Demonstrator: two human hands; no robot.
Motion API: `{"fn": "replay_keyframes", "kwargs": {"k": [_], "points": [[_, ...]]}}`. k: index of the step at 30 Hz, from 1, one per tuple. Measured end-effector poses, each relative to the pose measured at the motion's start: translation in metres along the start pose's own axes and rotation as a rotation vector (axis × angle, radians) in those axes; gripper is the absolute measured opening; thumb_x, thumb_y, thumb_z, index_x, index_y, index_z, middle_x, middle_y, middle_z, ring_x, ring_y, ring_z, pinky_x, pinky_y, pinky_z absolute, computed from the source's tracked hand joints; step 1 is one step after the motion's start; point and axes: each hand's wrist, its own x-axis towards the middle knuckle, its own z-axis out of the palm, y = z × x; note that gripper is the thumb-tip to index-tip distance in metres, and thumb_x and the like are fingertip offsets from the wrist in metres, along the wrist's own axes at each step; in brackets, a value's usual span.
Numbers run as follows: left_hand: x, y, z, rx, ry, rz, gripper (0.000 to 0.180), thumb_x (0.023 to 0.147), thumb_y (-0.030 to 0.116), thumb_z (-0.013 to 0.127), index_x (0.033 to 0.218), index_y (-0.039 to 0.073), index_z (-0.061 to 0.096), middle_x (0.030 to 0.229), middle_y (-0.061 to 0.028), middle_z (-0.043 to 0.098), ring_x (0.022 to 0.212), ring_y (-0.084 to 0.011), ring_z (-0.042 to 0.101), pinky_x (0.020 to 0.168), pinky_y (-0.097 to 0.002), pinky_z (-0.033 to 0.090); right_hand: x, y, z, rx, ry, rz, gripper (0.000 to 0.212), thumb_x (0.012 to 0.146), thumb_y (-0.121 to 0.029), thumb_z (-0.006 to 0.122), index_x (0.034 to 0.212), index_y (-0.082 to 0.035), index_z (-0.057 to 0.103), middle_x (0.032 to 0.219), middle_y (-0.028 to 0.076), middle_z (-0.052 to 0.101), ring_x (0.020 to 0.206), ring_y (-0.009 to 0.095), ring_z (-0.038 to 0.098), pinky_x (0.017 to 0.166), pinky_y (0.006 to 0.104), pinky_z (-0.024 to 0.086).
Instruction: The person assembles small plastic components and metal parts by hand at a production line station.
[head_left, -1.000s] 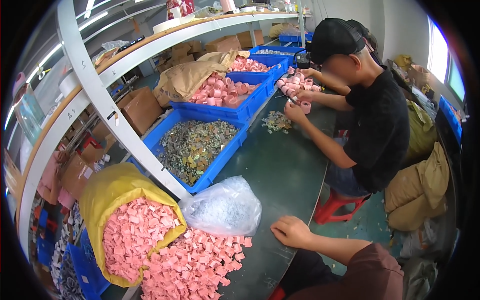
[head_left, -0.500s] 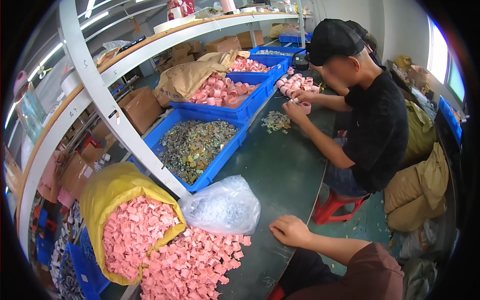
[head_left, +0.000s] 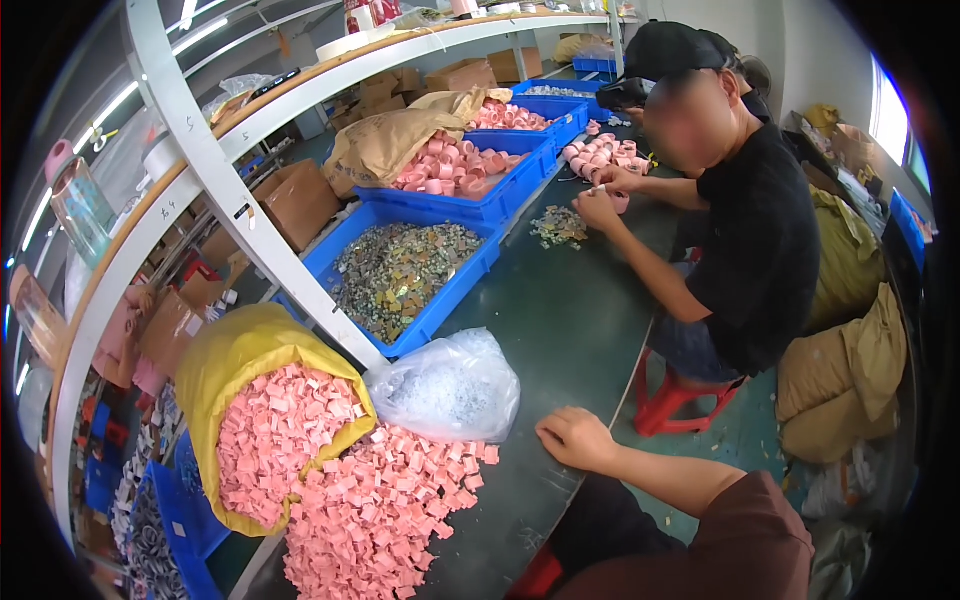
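My right hand (head_left: pixel 577 437) rests on the near edge of the dark green table (head_left: pixel 545 350). Its fingers are curled under with no object showing in them, though the underside is hidden. My left hand is out of view. To the left of my right hand, a heap of small pink plastic pieces (head_left: pixel 380 510) spreads over the table. It spills from the mouth of a tipped yellow sack (head_left: pixel 225 355), which is full of the same pieces. A clear plastic bag (head_left: pixel 450 385) of tiny pale bits lies beside the heap, apart from my hand.
Blue crates (head_left: pixel 462 287) line the table's far side, holding small greenish-grey pieces and pink rings (head_left: pixel 455 165). A co-worker (head_left: pixel 755 215) handles a pink ring beside a small pile of pieces (head_left: pixel 558 228). A red stool (head_left: pixel 680 400), brown sacks (head_left: pixel 840 385) and a shelf post (head_left: pixel 225 190) stand around.
The whole view has shifted slightly. My right hand keeps its place on the table edge, still curled. The co-worker's head is raised a little; their hands stay together.
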Motion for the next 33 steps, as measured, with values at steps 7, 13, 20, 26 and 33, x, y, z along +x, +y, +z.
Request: {"fn": "replay_keyframes", "kwargs": {"k": [7,13,20,26,33], "points": [[0.048,0.108,0.084,-0.699,-0.209,0.354,0.014,0.083,0.000,0.065,0.094,0.006,0.072,0.085,-0.0113,0.065,0.077,-0.0280,0.061,0.070,-0.0358,0.050,-0.008,0.008,0.006,0.089,0.071,-0.022,0.010,0.084,-0.013,0.064,0.088,-0.005,0.066,0.086,0.013,0.067,0.083,0.033,0.065,0.075,0.0430,0.052],[0.057,0.149,0.141,-0.951,-0.477,0.363,0.013,0.089,0.003,0.063,0.101,0.003,0.069,0.091,-0.0112,0.067,0.079,-0.0218,0.065,0.071,-0.0294,0.051,-0.010,0.014,0.013,0.118,0.096,-0.017,0.010,0.084,-0.013,0.063,0.088,-0.004,0.066,0.085,0.015,0.067,0.083,0.035,0.065,0.075,0.0445,0.052],[0.051,0.136,0.162,-0.852,-0.618,0.173,0.014,0.092,0.009,0.062,0.103,0.004,0.070,0.086,-0.0070,0.065,0.073,-0.0132,0.061,0.067,-0.0261,0.049,-0.010,0.016,0.014,0.067,0.105,-0.041,0.009,0.082,-0.014,0.066,0.085,-0.005,0.067,0.082,0.013,0.068,0.079,0.034,0.065,0.072,0.0447,0.051],[0.054,0.138,0.157,-0.854,-0.616,0.171,0.014,0.092,0.006,0.060,0.103,0.003,0.069,0.088,-0.0086,0.066,0.077,-0.0140,0.064,0.069,-0.0266,0.050,-0.007,0.008,0.004,0.146,0.013,-0.029,0.013,0.087,-0.016,0.066,0.092,-0.005,0.069,0.087,0.013,0.069,0.082,0.032,0.066,0.074,0.0419,0.052],[0.044,0.118,0.175,-0.792,-0.569,0.222,0.012,0.092,0.011,0.062,0.100,0.006,0.070,0.089,-0.0100,0.067,0.077,-0.0218,0.065,0.070,-0.0296,0.051,0.058,-0.111,-0.135,0.579,-0.013,-0.841,0.026,0.087,-0.010,0.065,0.113,-0.006,0.065,0.097,0.008,0.069,0.081,0.024,0.066,0.069,0.0398,0.053]]}}
